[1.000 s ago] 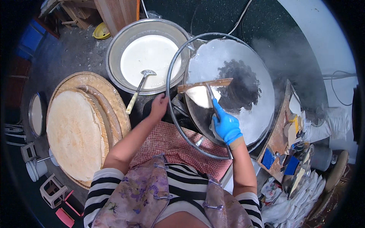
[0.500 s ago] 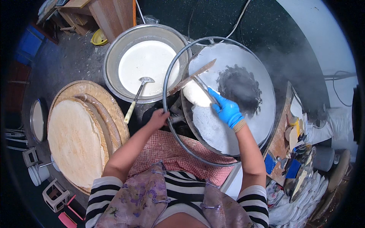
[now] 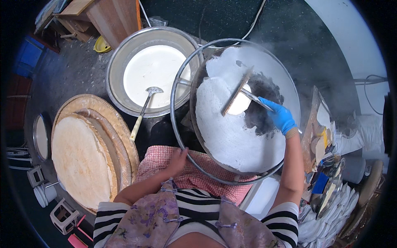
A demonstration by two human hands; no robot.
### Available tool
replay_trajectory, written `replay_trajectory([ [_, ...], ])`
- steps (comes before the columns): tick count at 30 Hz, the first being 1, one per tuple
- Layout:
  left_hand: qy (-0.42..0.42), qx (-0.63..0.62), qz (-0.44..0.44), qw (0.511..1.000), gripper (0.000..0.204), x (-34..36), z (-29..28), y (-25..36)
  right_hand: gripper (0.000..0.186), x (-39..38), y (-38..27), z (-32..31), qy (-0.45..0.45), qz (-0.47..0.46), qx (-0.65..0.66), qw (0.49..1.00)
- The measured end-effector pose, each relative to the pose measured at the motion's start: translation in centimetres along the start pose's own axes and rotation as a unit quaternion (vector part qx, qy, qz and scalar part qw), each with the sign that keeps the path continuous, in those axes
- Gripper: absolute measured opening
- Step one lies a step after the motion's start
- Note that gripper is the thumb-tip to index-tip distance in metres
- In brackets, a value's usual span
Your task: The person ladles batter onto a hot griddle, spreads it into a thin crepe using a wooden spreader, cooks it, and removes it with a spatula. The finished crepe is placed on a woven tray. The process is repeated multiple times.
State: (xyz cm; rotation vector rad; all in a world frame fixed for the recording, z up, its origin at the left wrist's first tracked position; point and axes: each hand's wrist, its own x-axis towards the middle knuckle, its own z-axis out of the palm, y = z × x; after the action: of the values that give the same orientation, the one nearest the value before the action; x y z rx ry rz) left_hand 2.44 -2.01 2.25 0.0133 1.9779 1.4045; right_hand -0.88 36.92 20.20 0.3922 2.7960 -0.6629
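My left hand has its fingers closed round the metal ring at the lower left of a round griddle. My right hand, in a blue glove, grips the metal handle of a T-shaped spreader, whose wooden blade lies diagonally on the griddle beside a mound of white batter. A thin white layer covers much of the griddle around a dark irregular patch, with steam rising at the right. Left of the griddle a steel basin holds white liquid and a long-handled turner.
A pile of large round flatbreads lies on woven trays at left. A wooden board with tools and plastic bags stand at right. A checked cloth is below the griddle; a wooden cabinet stands behind.
My right hand and spreader have moved rightward, the blade turning steeper, and the white layer has spread across the griddle's left and lower part. My left hand has moved down along the ring.
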Motion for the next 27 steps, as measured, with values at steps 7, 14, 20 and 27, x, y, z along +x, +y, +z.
replay_trajectory([
  [7,0.015,-0.147,-0.004,0.989,0.029,10.0,-5.8,1.6,0.051,-3.5,0.7,0.6,0.007,0.056,0.037,0.998],
  [14,0.137,-0.155,0.033,0.978,0.025,2.1,1.3,1.2,0.052,-8.1,1.3,2.2,0.024,0.097,0.061,0.993],
  [20,0.001,-0.266,-0.075,0.961,0.021,3.5,-1.5,0.8,0.052,-10.7,1.6,3.7,0.04,0.101,0.117,0.987],
  [27,0.143,-0.272,0.063,0.949,0.021,7.4,-2.1,2.7,0.052,-13.2,2.1,5.4,0.053,0.117,0.129,0.983],
])
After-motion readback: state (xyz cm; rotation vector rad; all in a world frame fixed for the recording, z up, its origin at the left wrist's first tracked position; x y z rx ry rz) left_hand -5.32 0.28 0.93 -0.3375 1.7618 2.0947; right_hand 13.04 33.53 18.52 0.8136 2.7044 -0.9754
